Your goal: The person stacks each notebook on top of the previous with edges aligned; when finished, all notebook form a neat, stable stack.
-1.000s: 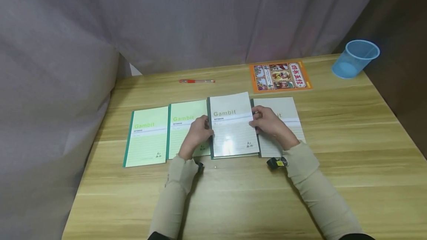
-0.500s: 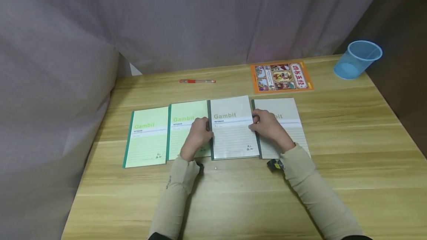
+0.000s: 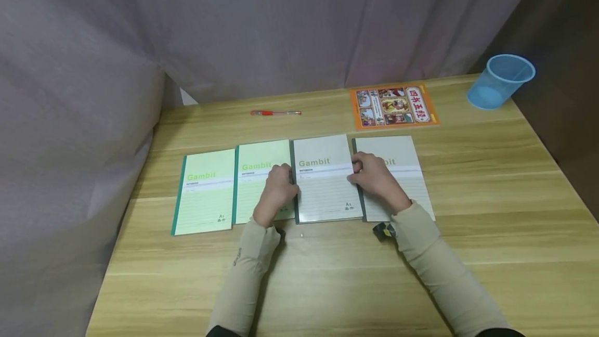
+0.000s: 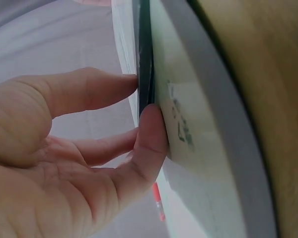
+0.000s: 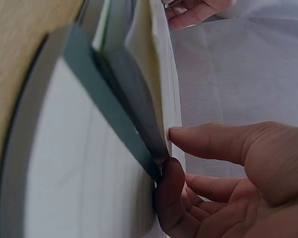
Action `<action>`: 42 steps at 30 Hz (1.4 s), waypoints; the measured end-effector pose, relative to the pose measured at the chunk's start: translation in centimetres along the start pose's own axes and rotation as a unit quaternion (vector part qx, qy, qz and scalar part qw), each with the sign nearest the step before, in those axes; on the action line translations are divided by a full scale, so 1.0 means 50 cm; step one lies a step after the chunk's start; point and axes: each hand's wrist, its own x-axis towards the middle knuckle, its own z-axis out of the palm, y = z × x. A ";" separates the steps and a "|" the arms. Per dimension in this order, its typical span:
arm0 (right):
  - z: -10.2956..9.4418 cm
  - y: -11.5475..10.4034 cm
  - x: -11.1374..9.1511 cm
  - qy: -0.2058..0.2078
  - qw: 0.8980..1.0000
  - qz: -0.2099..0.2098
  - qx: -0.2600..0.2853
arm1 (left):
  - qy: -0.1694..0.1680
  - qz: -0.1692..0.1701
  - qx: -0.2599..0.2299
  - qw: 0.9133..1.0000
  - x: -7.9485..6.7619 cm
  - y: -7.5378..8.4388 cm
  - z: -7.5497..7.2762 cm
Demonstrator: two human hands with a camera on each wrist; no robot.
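A grey-covered Gambit notebook (image 3: 325, 186) with a dark spine lies third in a row, between my two hands. My left hand (image 3: 279, 191) pinches its spine edge; in the left wrist view the thumb is on the dark spine (image 4: 145, 49) and a fingertip rests low at its side. From the other side, my right hand (image 3: 378, 178) pinches the right edge, thumb on top. Pages under the cover (image 5: 149, 64) show as a stack in the right wrist view. The left hand overlaps a green notebook (image 3: 262, 152), the right a second grey notebook (image 3: 398, 191).
Another green notebook (image 3: 204, 196) lies at the row's left end. Behind the row are a red pen (image 3: 275, 113) and an orange picture booklet (image 3: 394, 106). A blue bin (image 3: 498, 83) stands at the back right corner of the wooden table (image 3: 327, 285), with a grey curtain behind.
Over the second, the grey notebook has come down slightly and nearer to me, settling into line with the row. Both hands moved with it; in the last half second they hold almost still.
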 end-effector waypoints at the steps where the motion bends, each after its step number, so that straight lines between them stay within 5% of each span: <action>1: 0.000 0.000 0.000 -0.001 1.000 0.000 0.001 | 0.000 0.000 0.000 1.000 0.000 0.000 -0.001; 14: -0.021 0.003 -0.003 0.003 1.000 -0.009 -0.007 | 0.022 -0.001 -0.019 1.000 -0.002 0.003 -0.005; 23: -0.068 0.009 -0.021 0.033 0.999 -0.013 0.015 | 0.058 0.025 -0.079 0.995 0.003 0.039 0.002; 42: -0.156 0.065 -0.068 0.074 0.996 0.039 0.037 | -0.008 0.091 -0.116 0.989 0.023 0.166 0.075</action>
